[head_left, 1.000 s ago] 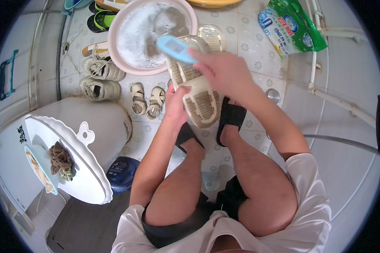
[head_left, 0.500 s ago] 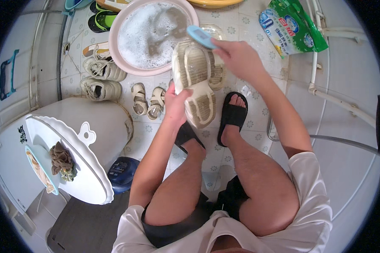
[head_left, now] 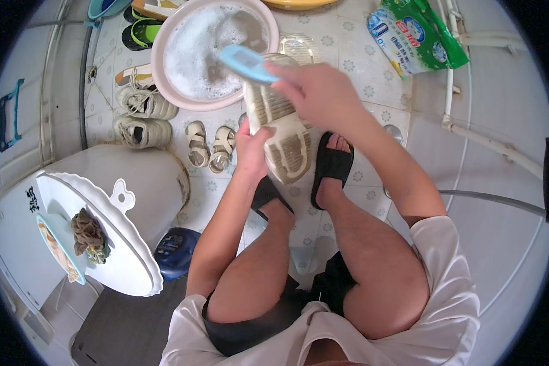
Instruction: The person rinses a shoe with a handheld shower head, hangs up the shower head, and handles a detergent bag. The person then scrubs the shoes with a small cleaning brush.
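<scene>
Beige shoe [head_left: 279, 131] — sole up — is gripped at its near end by the left hand [head_left: 252, 148]. The right hand [head_left: 314, 94], just above it, is clamped on a blue brush [head_left: 248, 63] — pink sudsy basin [head_left: 165, 36] just beyond.

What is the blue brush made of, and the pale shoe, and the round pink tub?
The blue brush looks like smooth, hard plastic with an even sheen. The pale shoe shows a ridged sole, probably rubber. The round pink tub seems glossy moulded plastic, holding foamy water.
</scene>
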`<state>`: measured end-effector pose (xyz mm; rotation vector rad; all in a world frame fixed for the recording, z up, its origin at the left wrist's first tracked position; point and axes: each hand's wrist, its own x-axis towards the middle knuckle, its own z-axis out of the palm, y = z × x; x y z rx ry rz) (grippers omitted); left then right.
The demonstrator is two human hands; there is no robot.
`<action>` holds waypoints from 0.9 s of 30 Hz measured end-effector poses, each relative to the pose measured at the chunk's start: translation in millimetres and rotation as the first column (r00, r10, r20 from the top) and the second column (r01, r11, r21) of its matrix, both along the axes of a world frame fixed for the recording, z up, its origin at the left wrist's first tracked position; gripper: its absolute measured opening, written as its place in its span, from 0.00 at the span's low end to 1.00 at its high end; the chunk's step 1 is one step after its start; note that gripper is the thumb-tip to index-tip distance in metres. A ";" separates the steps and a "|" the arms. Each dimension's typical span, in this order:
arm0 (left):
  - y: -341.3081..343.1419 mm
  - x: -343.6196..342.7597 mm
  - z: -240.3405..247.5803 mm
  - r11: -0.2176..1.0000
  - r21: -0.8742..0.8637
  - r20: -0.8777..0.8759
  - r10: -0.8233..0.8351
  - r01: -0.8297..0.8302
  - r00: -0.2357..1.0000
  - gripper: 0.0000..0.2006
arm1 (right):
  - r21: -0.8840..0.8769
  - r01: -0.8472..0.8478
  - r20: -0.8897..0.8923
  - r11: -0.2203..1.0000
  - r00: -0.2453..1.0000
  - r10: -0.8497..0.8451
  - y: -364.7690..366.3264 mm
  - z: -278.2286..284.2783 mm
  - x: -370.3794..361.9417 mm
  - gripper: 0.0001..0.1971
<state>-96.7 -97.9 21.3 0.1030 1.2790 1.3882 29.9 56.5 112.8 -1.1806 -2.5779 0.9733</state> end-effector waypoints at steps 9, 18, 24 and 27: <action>6.2 0.2 -1.6 0.999 -0.003 0.075 0.039 -0.039 0.996 0.21 | 0.216 0.012 -0.036 0.976 0.999 -0.005 -21.1 -18.7 -1.4 0.17; 10.1 -3.4 2.5 0.998 -0.032 0.177 0.066 -0.062 0.982 0.21 | 0.275 -0.029 0.008 0.961 1.000 0.028 -38.0 -18.3 6.0 0.20; 15.5 2.2 4.0 0.998 -0.033 0.169 0.056 -0.052 0.984 0.20 | 0.298 0.035 0.118 0.954 0.990 -0.073 -8.7 -45.1 26.8 0.22; 10.2 -5.8 -2.3 0.996 -0.021 0.196 0.085 -0.083 0.977 0.21 | 0.276 -0.050 0.049 0.960 0.998 0.038 -53.2 -25.1 9.3 0.23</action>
